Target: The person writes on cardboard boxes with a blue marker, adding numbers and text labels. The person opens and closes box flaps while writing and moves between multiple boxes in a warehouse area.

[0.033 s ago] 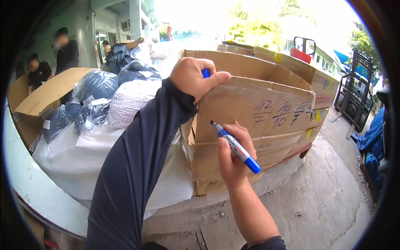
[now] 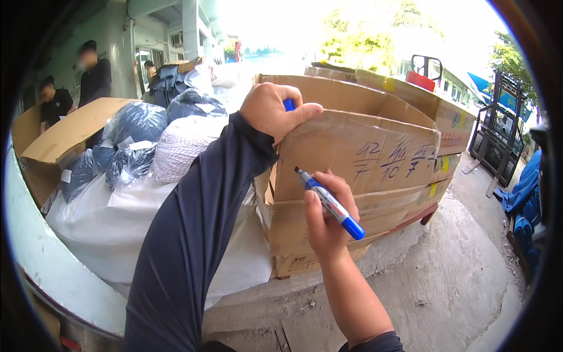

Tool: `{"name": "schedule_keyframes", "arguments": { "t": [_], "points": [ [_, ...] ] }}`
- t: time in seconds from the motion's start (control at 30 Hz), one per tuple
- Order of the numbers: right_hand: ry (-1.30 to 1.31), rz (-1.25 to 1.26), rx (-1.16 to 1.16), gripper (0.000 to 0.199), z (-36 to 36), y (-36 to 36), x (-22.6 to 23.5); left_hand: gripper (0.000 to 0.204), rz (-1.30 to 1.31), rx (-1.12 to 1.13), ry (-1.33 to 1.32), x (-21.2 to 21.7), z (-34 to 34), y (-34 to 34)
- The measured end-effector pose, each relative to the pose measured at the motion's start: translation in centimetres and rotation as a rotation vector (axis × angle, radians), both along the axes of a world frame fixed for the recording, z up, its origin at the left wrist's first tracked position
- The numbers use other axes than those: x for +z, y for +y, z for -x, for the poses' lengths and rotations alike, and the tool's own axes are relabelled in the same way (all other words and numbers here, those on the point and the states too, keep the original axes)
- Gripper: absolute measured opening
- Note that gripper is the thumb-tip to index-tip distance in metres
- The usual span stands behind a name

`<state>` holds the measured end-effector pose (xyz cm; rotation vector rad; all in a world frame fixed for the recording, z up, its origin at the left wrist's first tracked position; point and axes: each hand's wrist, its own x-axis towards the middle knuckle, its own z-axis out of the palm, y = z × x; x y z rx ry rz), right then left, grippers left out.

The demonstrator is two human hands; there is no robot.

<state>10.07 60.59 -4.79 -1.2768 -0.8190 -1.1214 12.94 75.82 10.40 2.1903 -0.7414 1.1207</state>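
Apparently at the writing step: gripping the blue marker (image 2: 332, 205), uncapped, in the right hand (image 2: 324, 232), with its dark tip angled at the near wall of the open carton (image 2: 328, 146), left of the handwritten marks (image 2: 368, 160); cannot tell whether touching the cardboard. Clasping the carton's top edge near a corner with the left hand (image 2: 268, 108), and holding the blue cap (image 2: 289, 104) between thumb and curled forefinger. To go on writing, would likely need to brace the wall and press the tip to a bare patch; if finished, to bring cap and marker together. By count: one marker, one cap, one open carton, other cartons (image 2: 455, 122) too overlapped to number, three clear groups of marks plus a partial fourth; leftward, at least four dark wrapped bundles (image 2: 136, 122), one pale bundle (image 2: 189, 144), three other people (image 2: 97, 76).
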Motion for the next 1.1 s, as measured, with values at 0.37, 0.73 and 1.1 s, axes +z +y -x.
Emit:
{"name": "schedule_keyframes", "arguments": {
  "t": [0.37,0.73,1.1],
  "points": [
    [-0.028,-0.017,-0.122,0.023,-0.1,1.4,0.5,0.049,-0.016,-0.063,0.21,0.9,-0.3,0.5],
    [-0.037,0.008,-0.185,0.025,-0.1,2.2,-1.5,0.049,-0.005,-0.065,0.158,0.8,-0.4,0.4],
    [-0.01,-0.044,-0.088,0.026,-0.5,2.0,0.7,0.047,0.013,-0.09,0.172,1.0,-0.1,0.2]
  ]
}}
